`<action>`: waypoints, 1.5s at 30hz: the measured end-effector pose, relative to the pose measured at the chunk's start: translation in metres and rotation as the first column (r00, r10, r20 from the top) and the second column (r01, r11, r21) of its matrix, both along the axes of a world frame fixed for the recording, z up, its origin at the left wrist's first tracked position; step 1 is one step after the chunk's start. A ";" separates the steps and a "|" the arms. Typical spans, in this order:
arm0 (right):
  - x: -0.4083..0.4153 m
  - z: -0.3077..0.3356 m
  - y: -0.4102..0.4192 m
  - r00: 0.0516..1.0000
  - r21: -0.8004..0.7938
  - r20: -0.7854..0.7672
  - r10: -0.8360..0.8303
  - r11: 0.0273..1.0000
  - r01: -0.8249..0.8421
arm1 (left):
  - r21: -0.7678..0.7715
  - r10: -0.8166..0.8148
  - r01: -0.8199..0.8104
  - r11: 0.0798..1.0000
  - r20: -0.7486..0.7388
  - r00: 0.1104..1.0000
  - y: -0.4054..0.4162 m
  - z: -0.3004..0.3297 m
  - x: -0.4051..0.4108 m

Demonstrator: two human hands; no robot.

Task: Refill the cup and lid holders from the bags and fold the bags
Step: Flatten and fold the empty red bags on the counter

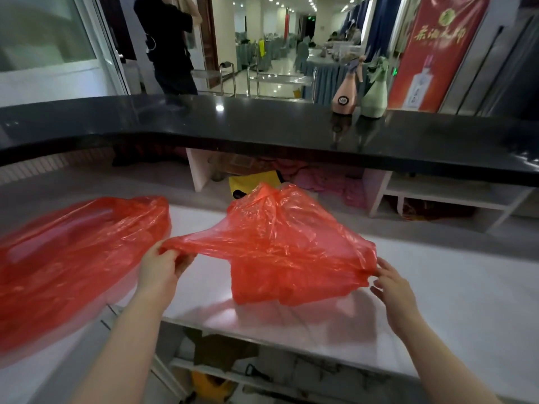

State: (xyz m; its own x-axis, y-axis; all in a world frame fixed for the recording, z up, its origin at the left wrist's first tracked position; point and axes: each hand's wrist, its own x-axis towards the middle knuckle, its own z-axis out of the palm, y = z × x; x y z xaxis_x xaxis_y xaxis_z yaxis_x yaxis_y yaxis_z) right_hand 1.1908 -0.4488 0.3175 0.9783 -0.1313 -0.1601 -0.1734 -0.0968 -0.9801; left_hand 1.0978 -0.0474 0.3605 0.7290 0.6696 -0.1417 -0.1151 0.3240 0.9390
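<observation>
1. Step: folding stage, by the look of it. No cups, lids or holders in view, so refill can't be checked.
2. Left hand [163,268]: fingers pinched shut on a stretched corner of the thin crinkled translucent red plastic bag [280,243].
3. Right hand [393,290]: fingers spread, tips at the bag's right edge; touching or just short, can't tell if gripping.
4. Bag location: held up between both hands above the pale glossy white worktop [437,287], lower edge hanging near the surface; looks empty and partly doubled over.
5. Second red plastic bag [67,252]: same film, lying spread and flattish on the worktop to the left, blurred, apart from both hands.
6. Next move, my read: right hand needs a firm pinch on its edge, then pull taut and lay flat before creasing.
7. Material: slippery, wrinkly, no stiffness; likely traps air and springs open, so press folds down.
8. Bkgd: curved dark glossy counter [262,126] beyond.
</observation>
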 end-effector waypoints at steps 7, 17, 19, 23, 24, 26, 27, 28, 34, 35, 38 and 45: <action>-0.005 -0.006 0.015 0.998 0.060 -0.009 -0.061 0.996 0.061 | 0.010 -0.020 0.020 1.000 -0.014 1.000 0.016 -0.010 -0.018; 0.002 0.010 0.005 0.990 -0.176 0.065 -0.126 0.975 0.136 | -0.132 0.016 -0.022 0.991 -0.049 0.999 0.022 -0.016 -0.005; 0.005 0.012 0.006 0.995 -0.283 0.059 -0.084 0.954 0.098 | -0.136 0.009 -0.016 0.991 -0.057 0.998 0.020 -0.015 0.001; 0.007 0.015 0.008 1.000 -0.423 0.019 -0.002 0.906 0.010 | -0.127 -0.017 0.011 0.992 -0.050 0.999 0.016 -0.013 0.010; 0.007 0.014 0.008 1.000 -0.455 -0.002 0.012 0.890 -0.012 | -0.121 -0.027 0.021 0.992 -0.050 0.998 0.015 -0.013 0.012; 0.008 0.012 0.007 1.000 -0.487 -0.021 0.009 0.873 -0.018 | -0.112 -0.034 0.029 0.993 -0.045 0.998 0.011 -0.013 0.015; 0.009 0.011 0.006 1.000 -0.495 -0.002 0.007 0.869 -0.007 | -0.111 -0.033 0.028 0.993 -0.039 0.999 0.009 -0.013 0.016; 0.009 0.010 0.003 0.999 -0.516 0.031 0.015 0.856 0.003 | -0.112 -0.028 0.023 0.993 -0.036 0.999 0.007 -0.012 0.018; 0.014 0.001 -0.006 0.986 -0.642 0.084 0.142 0.765 -0.056 | -0.129 -0.010 0.003 0.992 -0.048 0.999 0.004 -0.015 0.021; 0.015 -0.002 -0.004 0.988 -0.654 0.064 0.143 0.754 -0.067 | -0.133 -0.014 0.007 0.991 -0.053 0.998 0.004 -0.016 0.021; 0.011 -0.010 0.001 0.994 -0.788 0.074 0.085 0.616 0.006 | -0.142 -0.035 0.024 0.990 -0.073 0.997 -0.001 -0.021 0.023; 0.008 0.002 0.020 0.944 -0.591 0.271 0.186 0.807 0.010 | -0.110 -0.064 0.056 0.992 -0.070 0.996 -0.008 -0.029 0.020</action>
State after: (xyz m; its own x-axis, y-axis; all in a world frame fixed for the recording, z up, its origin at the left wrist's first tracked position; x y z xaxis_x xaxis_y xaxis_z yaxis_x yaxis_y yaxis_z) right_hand 1.1983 -0.4289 0.3197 0.9752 -0.0134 0.2210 0.1574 -0.6600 -0.7346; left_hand 1.1178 -0.0558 0.3318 0.7526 0.6029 -0.2649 -0.0249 0.4280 0.9034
